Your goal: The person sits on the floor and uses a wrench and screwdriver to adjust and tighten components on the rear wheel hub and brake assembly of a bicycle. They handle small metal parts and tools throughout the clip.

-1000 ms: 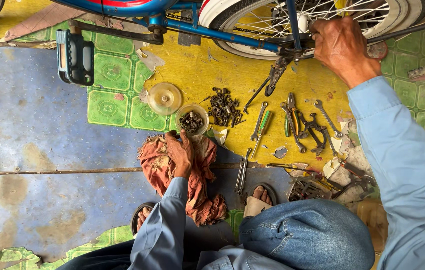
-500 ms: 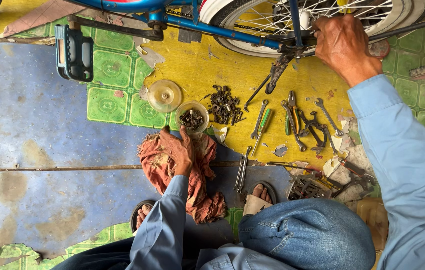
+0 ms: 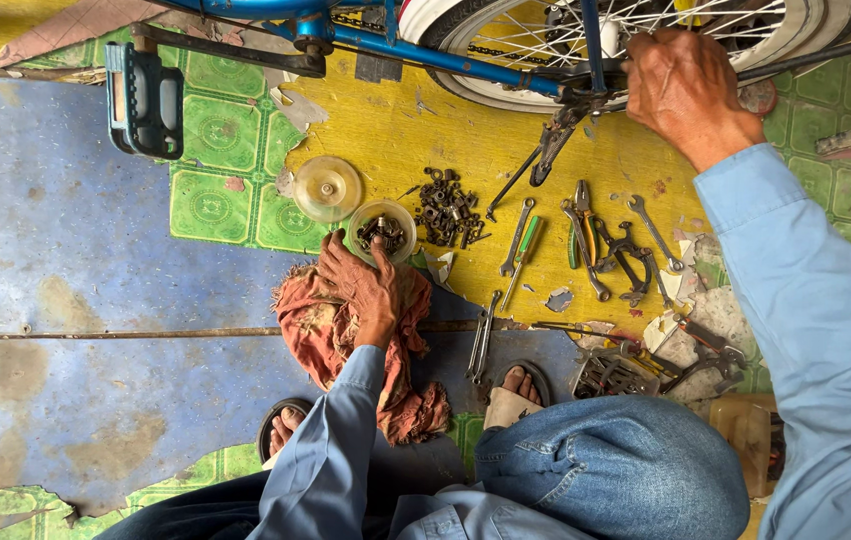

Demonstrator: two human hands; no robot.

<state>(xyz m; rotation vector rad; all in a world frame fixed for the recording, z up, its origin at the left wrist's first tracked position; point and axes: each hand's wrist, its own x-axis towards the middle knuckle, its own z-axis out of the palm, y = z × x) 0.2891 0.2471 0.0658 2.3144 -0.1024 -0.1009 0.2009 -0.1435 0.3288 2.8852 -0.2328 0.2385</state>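
The right hand (image 3: pixel 687 88) was seen closed around the hub area of the spoked white-tyred bicycle wheel (image 3: pixel 545 30), still mounted in the blue steel frame (image 3: pixel 425 50). The left hand (image 3: pixel 360 290), fingers spread and flat, was pressed on the crumpled orange-red cloth rag (image 3: pixel 345 350), just beside the small clear plastic tub of nuts (image 3: pixel 382 230). Spanners and pliers (image 3: pixel 595 245) were laid out untouched; the wheel work was judged barely begun

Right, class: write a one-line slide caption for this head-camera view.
Left hand on an orange rag beside a dish of bolts; right hand at the bicycle wheel hub, above scattered wrenches.
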